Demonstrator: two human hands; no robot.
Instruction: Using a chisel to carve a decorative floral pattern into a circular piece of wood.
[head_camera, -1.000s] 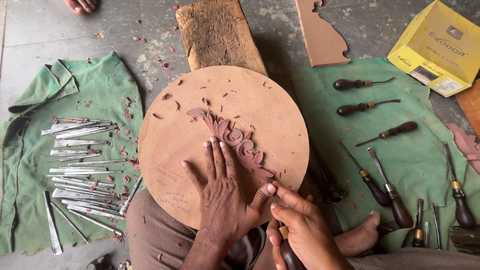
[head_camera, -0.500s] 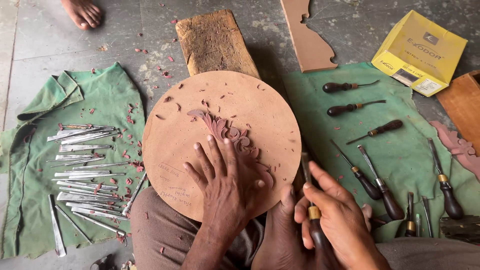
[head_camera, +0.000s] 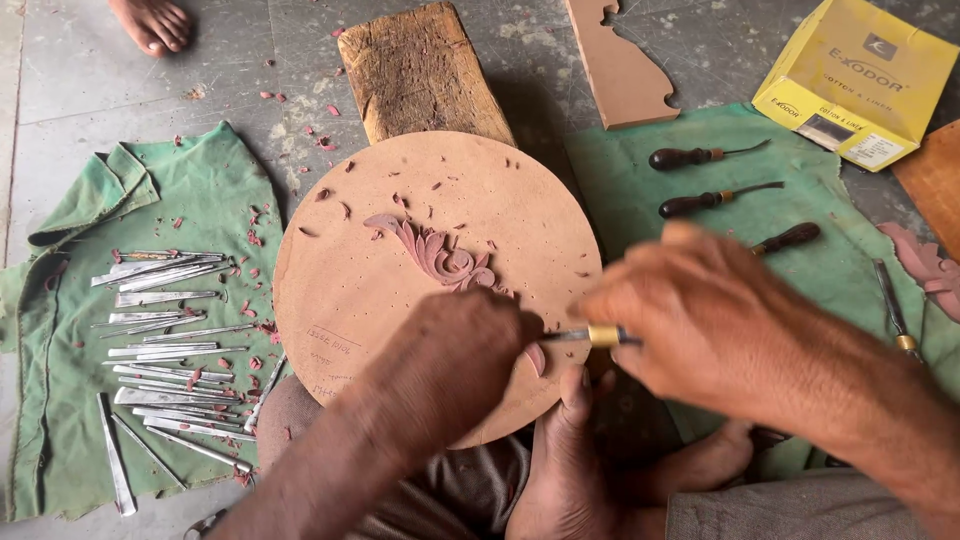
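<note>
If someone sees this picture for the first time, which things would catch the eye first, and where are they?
In the centre lies a round wooden board bearing a reddish carved leaf ornament. The left hand rests on its lower part, and the right hand brings a carving tool with a brass ring in from the right. Rows of bare metal blades lie on a green cloth at left, and a yellow box sits at top right.

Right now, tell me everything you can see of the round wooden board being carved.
The round wooden board is a flat, pale brown disc peppered with small holes and strewn with reddish chips. A leafy scroll relief sits near its middle. It lies over the person's lap, its far edge by a rough wood block. The left hand presses on it; the right hand brings a brass-collared carving tool to it.
</note>
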